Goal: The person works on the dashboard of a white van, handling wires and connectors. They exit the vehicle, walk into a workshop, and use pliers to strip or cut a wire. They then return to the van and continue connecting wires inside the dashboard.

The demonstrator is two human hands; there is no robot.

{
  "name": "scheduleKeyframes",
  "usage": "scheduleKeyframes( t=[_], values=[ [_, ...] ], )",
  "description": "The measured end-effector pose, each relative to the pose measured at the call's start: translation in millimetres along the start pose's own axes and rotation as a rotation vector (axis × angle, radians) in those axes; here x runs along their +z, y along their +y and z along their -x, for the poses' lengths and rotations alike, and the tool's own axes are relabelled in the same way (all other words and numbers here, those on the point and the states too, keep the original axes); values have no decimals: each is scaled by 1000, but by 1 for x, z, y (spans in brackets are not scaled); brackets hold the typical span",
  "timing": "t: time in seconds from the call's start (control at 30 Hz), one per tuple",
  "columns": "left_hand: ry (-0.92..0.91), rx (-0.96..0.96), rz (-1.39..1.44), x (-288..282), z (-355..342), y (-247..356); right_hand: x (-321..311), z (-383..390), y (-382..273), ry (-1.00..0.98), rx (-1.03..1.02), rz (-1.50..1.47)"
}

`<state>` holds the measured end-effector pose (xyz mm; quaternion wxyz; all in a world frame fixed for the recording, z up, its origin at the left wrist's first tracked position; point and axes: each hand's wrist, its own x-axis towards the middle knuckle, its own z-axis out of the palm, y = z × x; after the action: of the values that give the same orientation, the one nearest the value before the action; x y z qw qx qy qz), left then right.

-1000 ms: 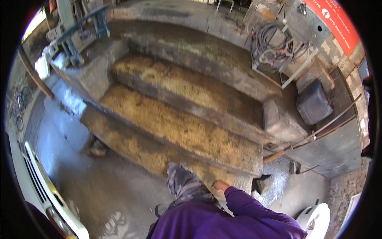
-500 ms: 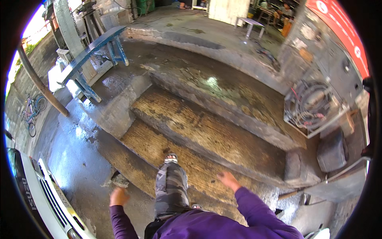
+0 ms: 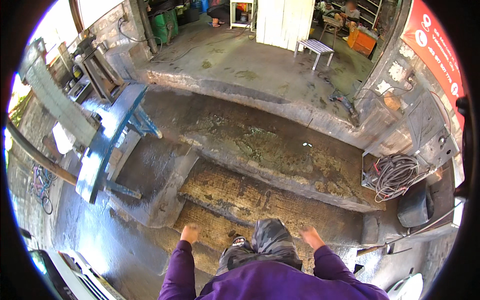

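Note:
My left hand [image 3: 190,233] is above the left part of the ribbed concrete steps [image 3: 235,187], with its fingers curled in and nothing seen in it. My right hand [image 3: 312,237] hangs over the right part of the same steps. Its fingers are loosely bent and a little apart, and no object shows in it. Both arms are in purple sleeves, held out to my sides. Between them, my legs in camouflage trousers [image 3: 272,237] are on the steps, with one sandalled foot [image 3: 239,242] showing. Neither hand touches anything.
A blue bench [image 3: 107,142] stands at left beside a post. Coiled hose [image 3: 397,172] lies in a metal frame at right, near a dark block [image 3: 415,207]. Up the steps are a raised floor edge [image 3: 260,95], a small slatted table [image 3: 316,47] and a seated person [image 3: 348,15]. A white vehicle [image 3: 70,272] is at lower left.
I have moved forward up the steps, so the bench, hose and raised floor appear nearer. My left hand has risen and come inward. My legs have changed position.

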<state>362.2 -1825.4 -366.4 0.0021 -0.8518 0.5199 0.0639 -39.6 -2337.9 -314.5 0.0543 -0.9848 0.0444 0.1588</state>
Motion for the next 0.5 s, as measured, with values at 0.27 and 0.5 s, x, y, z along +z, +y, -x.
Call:
scheduleKeyframes(
  t=[0.27,0.5],
  values=[
    [-190,-423,672,-87,-142,-24,-110,-128,-12,74,640,-997],
    [-664,-725,849,-168,-82,-80,-62,-34,31,-746,339,-376]
  ],
)
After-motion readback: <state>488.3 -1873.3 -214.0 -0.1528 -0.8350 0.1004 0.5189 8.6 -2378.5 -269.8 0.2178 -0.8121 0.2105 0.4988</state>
